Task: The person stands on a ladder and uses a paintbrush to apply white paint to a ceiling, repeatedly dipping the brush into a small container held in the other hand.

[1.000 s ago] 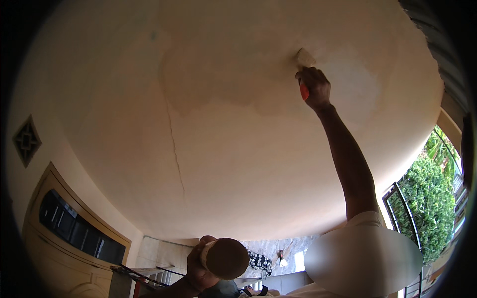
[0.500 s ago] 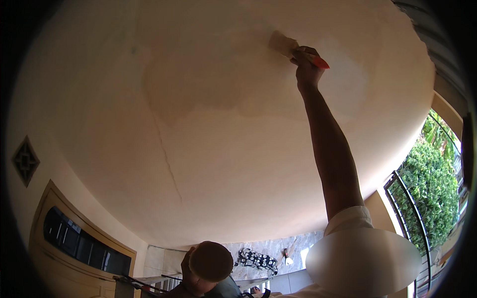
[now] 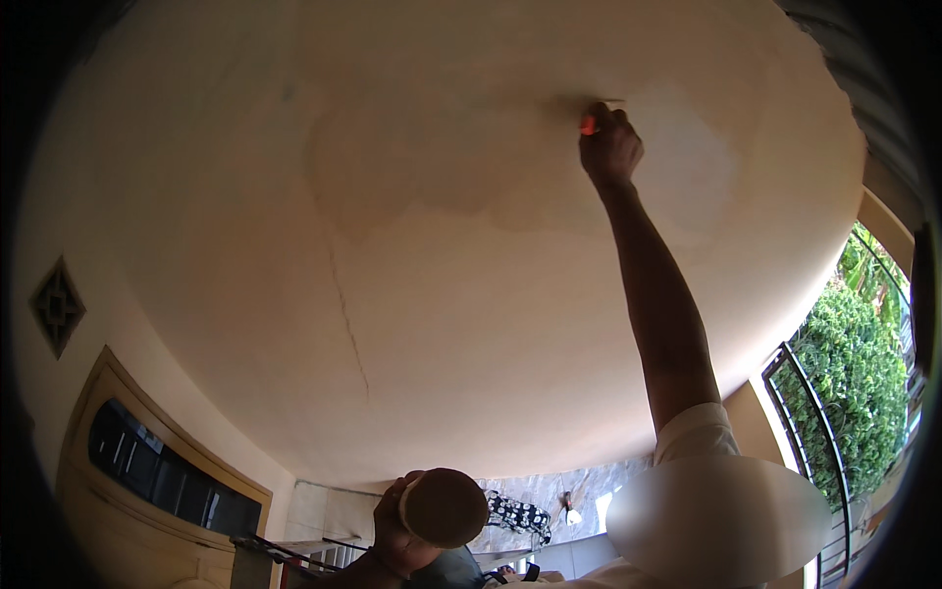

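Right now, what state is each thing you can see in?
Red-handled tool: gripped, head mostly hidden
Right hand: closed, raised at the ceiling
Round container: held up, contents unclear
Left hand: closed around the round container
Ceiling: cracked, with a darker patch
Door: seems shut, partly out of view

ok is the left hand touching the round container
Touching: the head view shows the left hand gripping the round container along its left side, with no gap visible.
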